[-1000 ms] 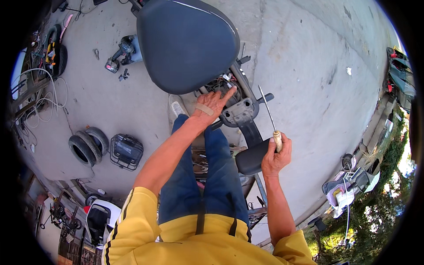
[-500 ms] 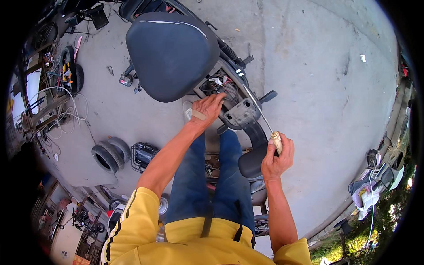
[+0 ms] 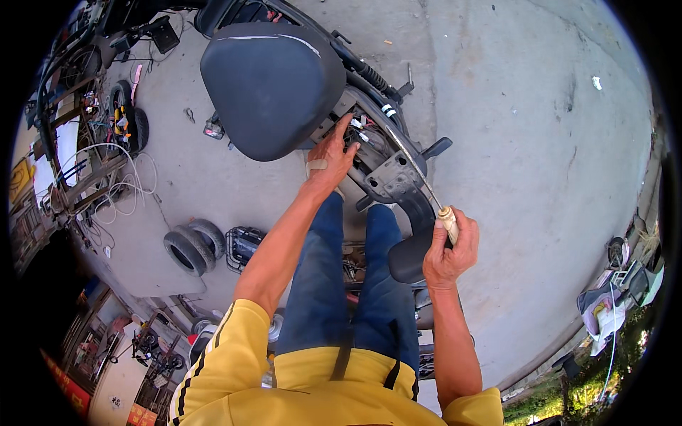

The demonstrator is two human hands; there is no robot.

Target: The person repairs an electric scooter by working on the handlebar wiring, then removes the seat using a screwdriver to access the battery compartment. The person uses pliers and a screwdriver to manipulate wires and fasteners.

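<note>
My right hand [image 3: 452, 250] is closed round the pale handle of a screwdriver [image 3: 447, 217]. Its long thin shaft slants up and left, over the frame of a scooter. My left hand [image 3: 331, 156], a plaster near its wrist, rests at the near-left edge of the open bay under the dark seat [image 3: 273, 89]. Its fingers are apart, the index finger reaching toward the wires [image 3: 371, 142] with white connectors inside the bay; it holds nothing that I can see. A metal bracket [image 3: 393, 179] and a black backrest pad [image 3: 412, 254] lie between my hands.
A footpeg [image 3: 437, 147] juts out right of the frame. On the concrete floor at left lie tyres [image 3: 188, 250], a black rack-like part [image 3: 244, 247] and a power tool [image 3: 214, 128] partly behind the seat. A white hose [image 3: 135, 177] coils by a cluttered bench.
My left hand has shifted up along the bay's edge and its fingers have spread, uncovering more wires. The screwdriver stays in my right hand, nearly in place. The view has shifted slightly.
</note>
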